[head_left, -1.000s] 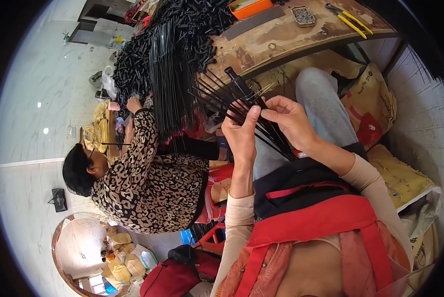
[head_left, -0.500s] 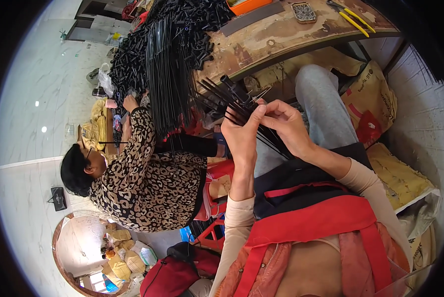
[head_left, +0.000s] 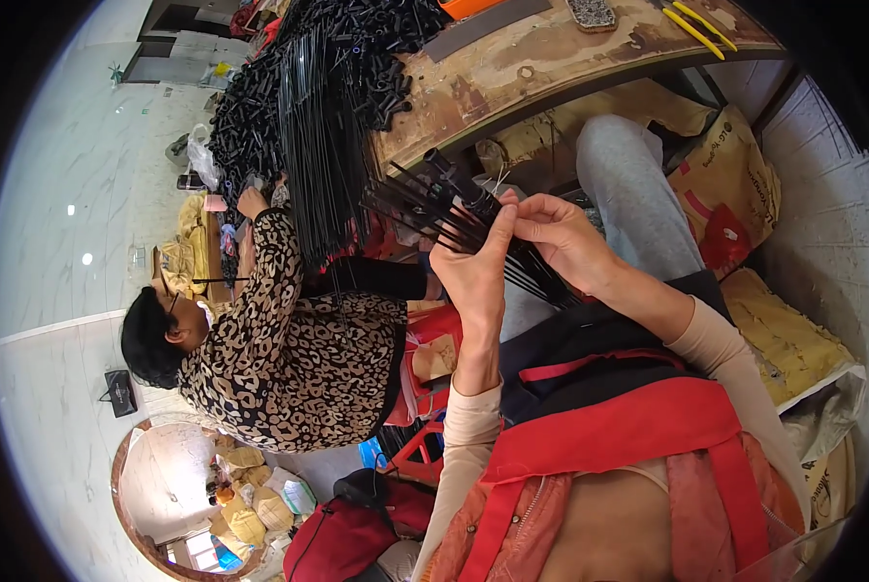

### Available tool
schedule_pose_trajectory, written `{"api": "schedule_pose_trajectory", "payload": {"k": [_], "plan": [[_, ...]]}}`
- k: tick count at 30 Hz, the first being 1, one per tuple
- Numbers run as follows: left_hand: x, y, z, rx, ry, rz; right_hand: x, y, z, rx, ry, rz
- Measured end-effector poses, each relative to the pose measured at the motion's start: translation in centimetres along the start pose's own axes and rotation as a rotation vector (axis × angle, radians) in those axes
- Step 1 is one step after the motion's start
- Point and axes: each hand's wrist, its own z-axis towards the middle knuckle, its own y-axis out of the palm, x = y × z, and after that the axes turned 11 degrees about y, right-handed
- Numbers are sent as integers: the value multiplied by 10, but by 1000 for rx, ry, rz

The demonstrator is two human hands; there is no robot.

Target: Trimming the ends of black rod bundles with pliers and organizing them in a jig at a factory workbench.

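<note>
Table [head_left: 551, 63]: sits slightly higher in view than half a second ago, and the upper tips of the held black rods [head_left: 459, 221] have swung a little leftward; both hands keep nearly the same pose.

Left hand [head_left: 471, 276]: on the near side of the table, fingers wrapped around the rods, thumb pressed along them and pointing up toward the table's front edge.

Right hand [head_left: 570, 244]: beside the left one, also on the table's near side, thumb and forefinger drawn together in a pinch at the left thumb tip; whether anything is caught between them is hidden.

Rods: gathered in the left grip, slanting, their fanned upper ends just short of the table's front edge.

Black tube [head_left: 454, 177]: among the rods, its open end toward the table.

Pale wire [head_left: 500, 178]: thin, sticking up at the fingertips, toward the table.

Pile of short tubes [head_left: 250, 121]: heaped over the table's left part.

Long thin rods [head_left: 323, 165]: a bunch hanging over the table's front edge, at its left.

Pliers [head_left: 698, 33]: yellow-handled, on the table's right part.

Co-worker [head_left: 289, 378]: in a patterned jacket, at the table's left end, one hand by the pile.
</note>
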Motion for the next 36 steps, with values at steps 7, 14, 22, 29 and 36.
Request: {"api": "schedule_pose_trajectory", "payload": {"k": [7, 14, 22, 29, 36], "plan": [[-1, 2, -1, -3, 21, -11, -3, 3, -5, -8, 10, 32], [1, -8, 3, -197, 21, 60, 3, 12, -12, 78, -107, -97], [-3, -14, 1, -205, 40, 100, 9, 3, -11, 84, -84, -233], [-2, -3, -4, -116, 39, 186, -2, -4, -8, -184, 179, -167], [5, 6, -8, -144, 98, 204, -18, 7, -18, -201, 181, -138]]}}
